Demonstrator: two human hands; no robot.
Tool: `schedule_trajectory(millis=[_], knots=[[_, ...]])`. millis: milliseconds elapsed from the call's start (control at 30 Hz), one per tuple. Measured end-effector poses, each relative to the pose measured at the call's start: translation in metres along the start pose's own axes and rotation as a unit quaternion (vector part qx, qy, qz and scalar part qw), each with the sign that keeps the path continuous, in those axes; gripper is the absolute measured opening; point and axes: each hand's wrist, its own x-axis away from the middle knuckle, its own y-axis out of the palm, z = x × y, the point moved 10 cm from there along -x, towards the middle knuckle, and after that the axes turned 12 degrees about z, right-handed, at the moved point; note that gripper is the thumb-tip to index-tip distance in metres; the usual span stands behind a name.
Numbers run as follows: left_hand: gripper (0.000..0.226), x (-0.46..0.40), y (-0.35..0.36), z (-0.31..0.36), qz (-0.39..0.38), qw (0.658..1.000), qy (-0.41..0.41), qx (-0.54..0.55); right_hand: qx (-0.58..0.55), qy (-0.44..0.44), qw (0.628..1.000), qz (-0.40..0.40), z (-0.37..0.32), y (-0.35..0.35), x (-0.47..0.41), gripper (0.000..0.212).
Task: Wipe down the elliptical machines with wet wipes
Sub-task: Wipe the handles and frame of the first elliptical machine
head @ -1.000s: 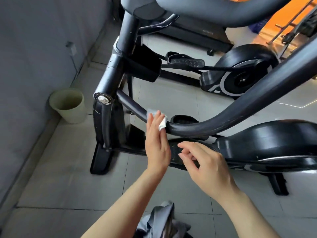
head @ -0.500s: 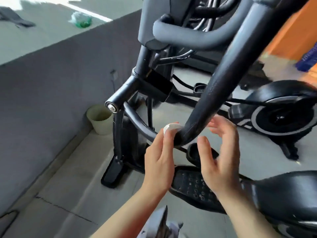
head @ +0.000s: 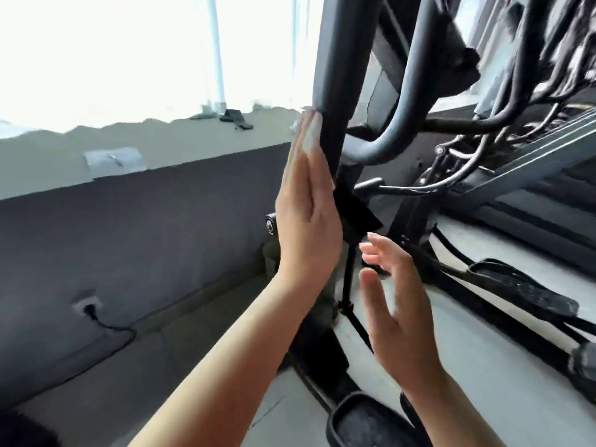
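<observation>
Head view: left hand (head: 306, 217), at frame centre, lies flat with fingers straight, pressing a white wet wipe (head: 312, 132) (only a sliver shows at the fingertips) against the dark upright tube (head: 338, 75) of the elliptical machine. Right hand (head: 398, 304), lower right of centre, hovers apart, fingers relaxed, grasping nothing. Compared with half a second ago, the wipe has travelled up from the tube's lower bend.

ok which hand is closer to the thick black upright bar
Left. The left hand lies flat against the black upright bar, a white wipe under its fingers. The right hand is lower, off to the right, open and touching nothing.
</observation>
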Motion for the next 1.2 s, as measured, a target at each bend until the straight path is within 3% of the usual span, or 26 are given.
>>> schedule_trajectory(millis=[67, 133, 267, 400, 567, 667, 767, 867, 967, 1067, 1200], knots=[[0.045, 0.018, 0.004, -0.016, -0.048, 0.983, 0.135, -0.116, -0.027, 0.014, 0.999, 0.012, 0.001, -0.005, -0.009, 0.035], [0.052, 0.041, -0.001, -0.045, -0.090, 0.951, 0.213, -0.206, -0.043, 0.039, 0.998, 0.019, 0.007, -0.005, -0.012, 0.039], [0.053, 0.073, -0.021, -0.069, -0.136, 0.915, 0.263, -0.273, -0.052, 0.039, 0.998, 0.025, 0.005, 0.004, -0.009, 0.040], [0.052, 0.092, -0.026, -0.068, -0.177, 0.899, 0.289, -0.279, -0.065, 0.033, 0.996, 0.059, -0.003, 0.014, -0.009, 0.026], [0.054, 0.094, -0.035, -0.059, -0.235, 0.939, 0.183, -0.172, -0.094, 0.149, 0.982, 0.064, 0.020, 0.033, -0.017, 0.015], [0.045, 0.084, -0.042, -0.050, -0.214, 0.971, 0.076, -0.079, -0.128, 0.206, 0.969, 0.045, 0.032, 0.042, -0.014, 0.014], [0.043, 0.068, -0.050, -0.036, -0.172, 0.983, 0.007, -0.060, -0.130, 0.196, 0.968, 0.084, 0.031, 0.038, -0.016, 0.024], [0.029, 0.040, -0.054, -0.013, -0.137, 0.987, 0.019, -0.075, -0.140, 0.158, 0.961, 0.176, 0.019, 0.022, -0.038, 0.008], [0.026, 0.015, -0.054, -0.017, -0.089, 0.992, -0.062, -0.066, -0.164, 0.108, 0.949, 0.245, -0.002, 0.017, -0.070, 0.008], [0.033, 0.025, -0.047, -0.036, -0.109, 0.976, -0.183, -0.047, -0.227, 0.095, 0.946, 0.212, -0.025, 0.036, -0.083, 0.018], [0.043, 0.041, -0.043, -0.039, -0.132, 0.965, -0.226, -0.015, -0.185, 0.101, 0.953, 0.217, -0.004, 0.053, -0.039, 0.024]])
